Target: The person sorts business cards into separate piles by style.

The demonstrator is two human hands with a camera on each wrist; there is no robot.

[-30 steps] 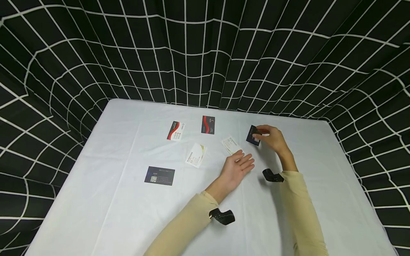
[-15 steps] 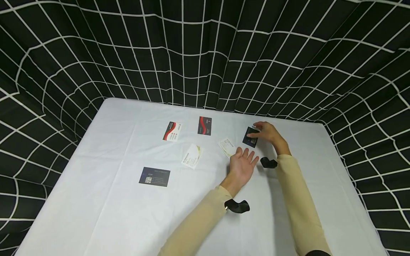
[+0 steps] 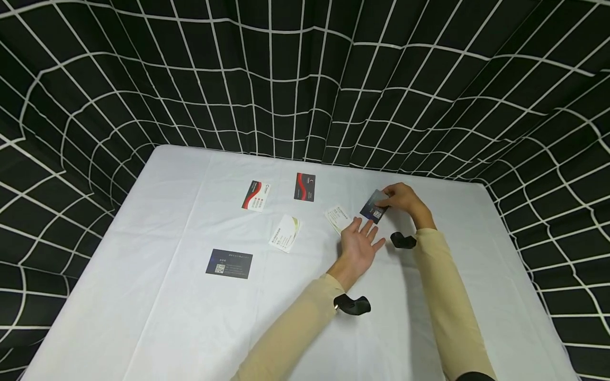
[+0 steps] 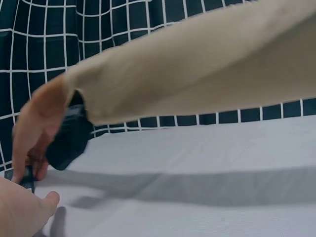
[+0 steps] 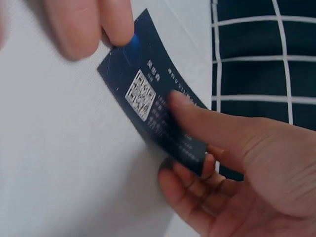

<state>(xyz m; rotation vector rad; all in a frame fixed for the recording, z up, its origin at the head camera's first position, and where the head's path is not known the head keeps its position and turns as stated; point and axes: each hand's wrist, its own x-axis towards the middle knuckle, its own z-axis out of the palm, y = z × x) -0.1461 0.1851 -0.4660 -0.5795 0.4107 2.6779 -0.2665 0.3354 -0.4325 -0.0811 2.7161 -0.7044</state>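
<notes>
My right hand (image 3: pixel 405 200) pinches a dark blue business card (image 5: pixel 129 91) between thumb and fingers. White print and a QR code show on the card, which is slightly bent and held above the cloth. Palm up, my left hand (image 3: pixel 358 248) lies just in front of it with fingers spread and fairly straight. In the right wrist view, left fingertips (image 5: pixel 118 29) overlap the card's far end and seem to touch it. Partly behind the left hand lies a white card (image 3: pixel 337 218). The left wrist view shows my right hand (image 4: pixel 37 128) beyond the left thumb.
A white cloth covers the table (image 3: pixel 157 317). On it lie a dark blue card (image 3: pixel 229 263), white cards with a green corner (image 3: pixel 285 233), a white-and-red card (image 3: pixel 256 196) and a black-and-red card (image 3: pixel 304 187). Black curtains (image 3: pixel 267 79) with white grid lines surround the far sides.
My left hand has moved right, toward the card in my right hand, and its fingers have spread. That card has tilted, so its face looks lighter. The head view has shifted slightly.
</notes>
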